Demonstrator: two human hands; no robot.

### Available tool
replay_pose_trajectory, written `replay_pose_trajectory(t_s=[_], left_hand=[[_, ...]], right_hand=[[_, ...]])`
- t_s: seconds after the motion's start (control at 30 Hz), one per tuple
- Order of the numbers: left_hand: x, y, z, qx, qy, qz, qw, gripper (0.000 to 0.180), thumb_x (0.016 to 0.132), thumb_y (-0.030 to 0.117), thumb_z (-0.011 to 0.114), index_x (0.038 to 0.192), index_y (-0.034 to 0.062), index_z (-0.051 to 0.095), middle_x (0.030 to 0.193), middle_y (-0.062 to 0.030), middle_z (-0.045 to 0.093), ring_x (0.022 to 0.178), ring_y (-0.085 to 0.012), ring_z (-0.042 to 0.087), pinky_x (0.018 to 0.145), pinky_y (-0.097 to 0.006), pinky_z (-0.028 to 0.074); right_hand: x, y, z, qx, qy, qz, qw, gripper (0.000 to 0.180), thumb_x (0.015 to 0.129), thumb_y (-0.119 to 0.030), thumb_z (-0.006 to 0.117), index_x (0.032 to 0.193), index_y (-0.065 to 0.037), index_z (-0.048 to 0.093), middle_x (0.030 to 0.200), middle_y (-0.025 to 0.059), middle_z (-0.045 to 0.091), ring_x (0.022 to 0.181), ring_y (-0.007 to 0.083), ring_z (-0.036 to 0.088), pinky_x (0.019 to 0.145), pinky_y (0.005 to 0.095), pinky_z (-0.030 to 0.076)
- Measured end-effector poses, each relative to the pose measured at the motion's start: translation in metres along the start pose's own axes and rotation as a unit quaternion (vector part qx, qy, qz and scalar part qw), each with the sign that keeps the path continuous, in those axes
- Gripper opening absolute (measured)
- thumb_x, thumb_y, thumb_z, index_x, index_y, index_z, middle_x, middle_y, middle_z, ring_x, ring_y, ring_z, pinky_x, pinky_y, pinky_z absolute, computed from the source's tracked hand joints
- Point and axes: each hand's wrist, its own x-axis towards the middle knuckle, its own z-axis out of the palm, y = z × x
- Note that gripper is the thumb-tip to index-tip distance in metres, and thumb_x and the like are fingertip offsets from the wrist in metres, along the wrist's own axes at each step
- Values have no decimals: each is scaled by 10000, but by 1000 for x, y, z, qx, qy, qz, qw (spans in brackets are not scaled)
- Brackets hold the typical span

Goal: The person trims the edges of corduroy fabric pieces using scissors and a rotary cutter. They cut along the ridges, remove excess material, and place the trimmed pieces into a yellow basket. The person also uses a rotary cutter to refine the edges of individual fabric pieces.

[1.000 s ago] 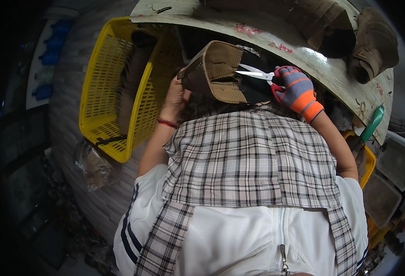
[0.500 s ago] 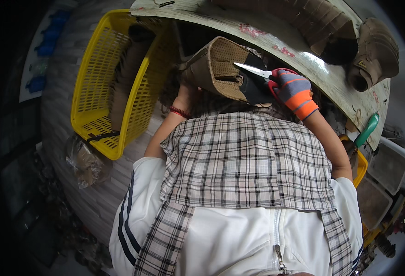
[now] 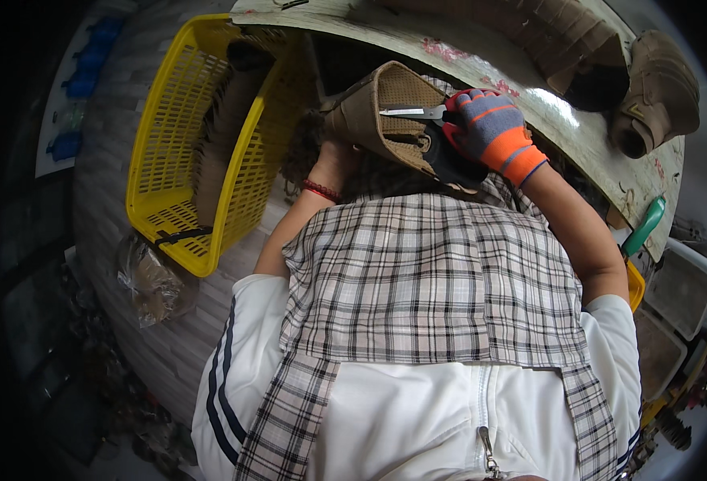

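Note:
A brown shoe upper (image 3: 361,120) with a perforated tan lining and a dark part at its right is held over my lap, its opening toward me. My left hand (image 3: 339,163), bare with a red bead bracelet at the wrist, grips it from the left side; the fingertips are hidden behind it. On my right hand (image 3: 490,128) is a grey and orange work glove. It is closed round the red handles of a pair of scissors (image 3: 421,112), whose blades reach inside the upper's opening.
A worktable (image 3: 482,60) curves past the far side, bearing a row of nested brown uppers (image 3: 566,40) and a single brown shoe upper (image 3: 656,96). At its right edge is a green handle (image 3: 647,224). Left stands a yellow basket (image 3: 245,172) of stacked pieces, beside a plastic bag (image 3: 151,289).
My right hand has moved left with the scissors, bringing the blades deeper into the upper's opening. The upper has shifted and tilted slightly.

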Motion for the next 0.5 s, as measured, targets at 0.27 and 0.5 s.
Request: replay_pose_trajectory(t_s=[0.27, 0.5], left_hand=[[-4, -1, -6, 41, -24, 35, 998, 416, 924, 283, 637, 1213, -9, 572, 1104, -41, 617, 952, -124, 587, 797, -272, 491], [-7, 18, -5, 14, -27, 1, 1000, 403, 918, 252, 644, 1219, -5, 568, 1130, -52, 615, 989, -143, 585, 831, -287, 487]], right_hand=[[-11, 7, 3, 9, -21, 45, 999, 278, 789, -318, 694, 972, -117, 637, 868, 112, 659, 815, 316, 635, 694, 412, 522], [-6, 6, 5, 8, -14, 40, 999, 270, 777, -304, 708, 967, -123, 643, 843, 86, 677, 790, 298, 651, 669, 394, 529]])
